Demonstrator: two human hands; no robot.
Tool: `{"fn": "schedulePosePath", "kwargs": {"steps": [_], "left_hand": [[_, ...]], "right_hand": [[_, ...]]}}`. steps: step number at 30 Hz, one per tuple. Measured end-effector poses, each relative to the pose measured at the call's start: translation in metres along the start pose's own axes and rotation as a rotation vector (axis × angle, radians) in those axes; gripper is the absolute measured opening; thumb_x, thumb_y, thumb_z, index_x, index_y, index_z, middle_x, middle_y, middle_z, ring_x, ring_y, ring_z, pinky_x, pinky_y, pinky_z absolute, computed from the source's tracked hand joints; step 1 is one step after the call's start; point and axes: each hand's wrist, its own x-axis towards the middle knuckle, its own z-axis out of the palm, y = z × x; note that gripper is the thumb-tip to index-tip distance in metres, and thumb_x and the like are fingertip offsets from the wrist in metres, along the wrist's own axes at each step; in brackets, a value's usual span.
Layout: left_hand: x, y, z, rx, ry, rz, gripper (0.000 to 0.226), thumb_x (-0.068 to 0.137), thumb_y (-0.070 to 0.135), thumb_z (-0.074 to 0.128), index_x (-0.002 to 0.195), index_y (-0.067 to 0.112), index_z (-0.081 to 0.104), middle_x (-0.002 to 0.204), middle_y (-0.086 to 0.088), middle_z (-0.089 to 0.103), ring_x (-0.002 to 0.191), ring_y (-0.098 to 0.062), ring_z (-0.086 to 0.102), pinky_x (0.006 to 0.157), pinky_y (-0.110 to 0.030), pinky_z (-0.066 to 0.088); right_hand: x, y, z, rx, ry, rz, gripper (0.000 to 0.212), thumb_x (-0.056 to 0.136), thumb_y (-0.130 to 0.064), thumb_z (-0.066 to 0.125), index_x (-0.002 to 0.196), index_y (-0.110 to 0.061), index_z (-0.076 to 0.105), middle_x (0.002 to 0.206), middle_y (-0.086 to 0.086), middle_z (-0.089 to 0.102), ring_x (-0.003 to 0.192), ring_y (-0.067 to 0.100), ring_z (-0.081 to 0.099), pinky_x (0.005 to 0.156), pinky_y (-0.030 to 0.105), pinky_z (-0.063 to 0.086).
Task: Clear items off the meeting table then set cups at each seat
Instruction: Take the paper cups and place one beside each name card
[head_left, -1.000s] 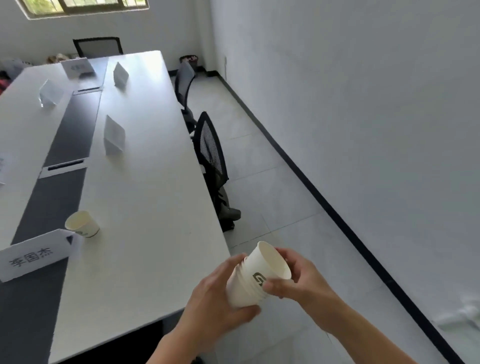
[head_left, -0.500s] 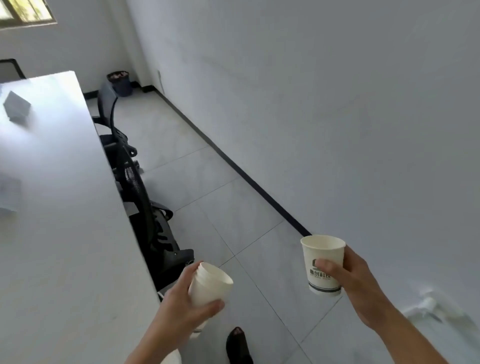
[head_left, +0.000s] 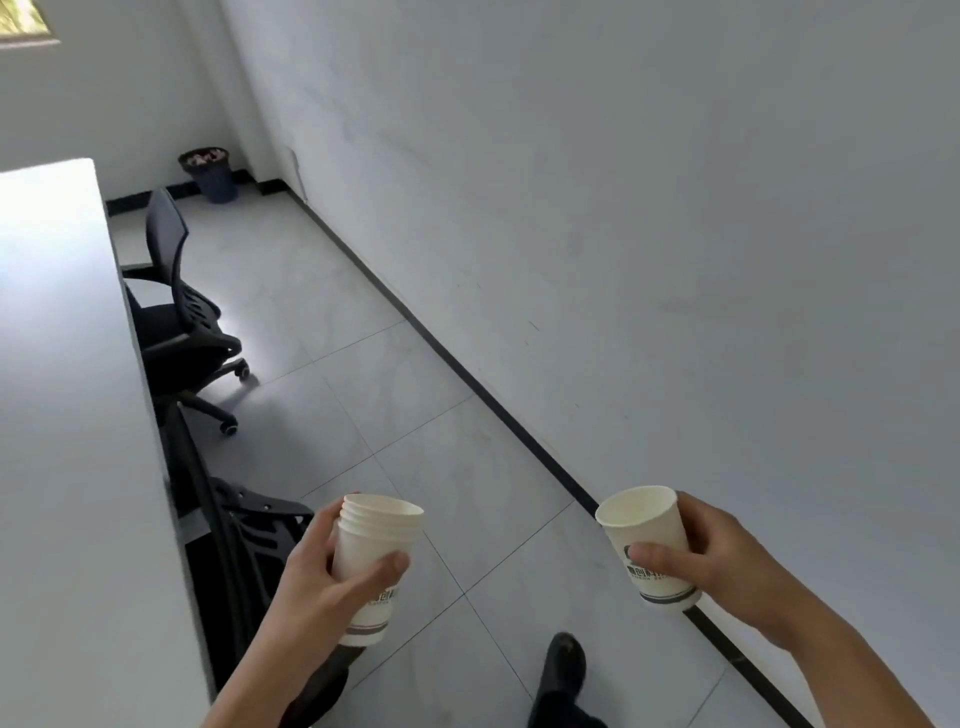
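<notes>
While the meeting table (head_left: 62, 415) lay left of both grips, the left hand (head_left: 322, 577) wrapped a stack of cups (head_left: 371, 551) at mid-wall; the right hand (head_left: 722, 551) pinched a single cup (head_left: 649, 540) upright, well apart. Advised: light squeeze, base flat before release.

Both forearms reach forward, well apart. The left hand (head_left: 322, 582) curls round a stack of white paper cups (head_left: 376, 535); the right hand (head_left: 727, 556) grips a single white paper cup (head_left: 647, 525), thumb nearest
</notes>
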Motion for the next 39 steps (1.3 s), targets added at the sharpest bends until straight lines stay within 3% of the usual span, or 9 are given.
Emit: {"fn": "schedulePosePath", "kwargs": {"steps": [6,11,15,22,29,34,39], "left_hand": [[0.114,0.027,0.004,0.014,0.034,-0.077,0.078,0.045,0.045,0.084,0.117,0.031,0.056,0.092,0.001,0.077,0.078,-0.019,0.074,0.068,-0.029,0.055],[0.203,0.087,-0.001,-0.03,0.142,0.0,0.079,0.04,0.052,0.086,0.112,0.034,0.059,0.093,-0.006,0.076,0.08,-0.022,0.073,0.071,-0.032,0.056],[0.244,0.102,-0.019,-0.076,0.271,-0.015,0.07,0.048,0.043,0.085,0.113,0.037,0.059,0.095,-0.004,0.075,0.08,-0.02,0.073,0.069,-0.029,0.056],[0.307,0.082,-0.092,-0.15,0.496,-0.15,0.101,0.022,0.066,0.087,0.114,0.036,0.058,0.094,0.001,0.077,0.081,-0.017,0.075,0.071,-0.031,0.055],[0.426,0.109,-0.184,-0.19,0.551,-0.082,0.079,0.045,0.047,0.084,0.118,0.034,0.057,0.097,-0.004,0.076,0.082,-0.018,0.073,0.068,-0.025,0.055],[0.48,0.137,-0.25,-0.201,0.613,-0.039,0.076,0.049,0.044,0.083,0.119,0.034,0.056,0.098,-0.005,0.074,0.083,-0.018,0.072,0.065,-0.023,0.057],[0.497,0.119,-0.311,-0.259,0.782,-0.146,0.073,0.047,0.043,0.084,0.114,0.033,0.058,0.097,-0.003,0.075,0.087,-0.023,0.072,0.071,-0.031,0.057]], "right_hand": [[0.15,-0.032,-0.029,-0.05,-0.075,0.003,0.059,0.061,-0.042,0.083,0.114,-0.03,0.062,0.101,-0.008,0.073,0.091,0.006,0.07,0.07,0.022,0.057],[0.283,-0.095,-0.04,-0.016,-0.134,-0.054,0.05,0.068,-0.034,0.084,0.112,-0.023,0.062,0.1,0.001,0.073,0.083,0.007,0.071,0.063,0.018,0.055],[0.375,-0.151,-0.027,-0.063,-0.253,-0.092,0.045,0.071,-0.031,0.081,0.111,-0.023,0.062,0.098,0.002,0.073,0.079,0.005,0.071,0.06,0.015,0.054],[0.513,-0.219,0.043,-0.184,-0.446,-0.131,0.057,0.058,-0.046,0.082,0.109,-0.029,0.063,0.095,-0.008,0.074,0.085,0.006,0.07,0.065,0.019,0.054],[0.633,-0.306,0.126,-0.31,-0.553,-0.183,0.059,0.06,-0.045,0.084,0.111,-0.028,0.061,0.099,-0.005,0.072,0.084,0.005,0.069,0.063,0.016,0.053],[0.7,-0.371,0.189,-0.315,-0.56,-0.257,0.054,0.064,-0.037,0.081,0.112,-0.027,0.06,0.099,-0.002,0.071,0.084,0.009,0.069,0.059,0.016,0.054],[0.767,-0.404,0.273,-0.447,-0.752,-0.245,0.058,0.059,-0.044,0.084,0.111,-0.029,0.062,0.096,-0.004,0.073,0.087,0.013,0.069,0.07,0.025,0.056]]}}
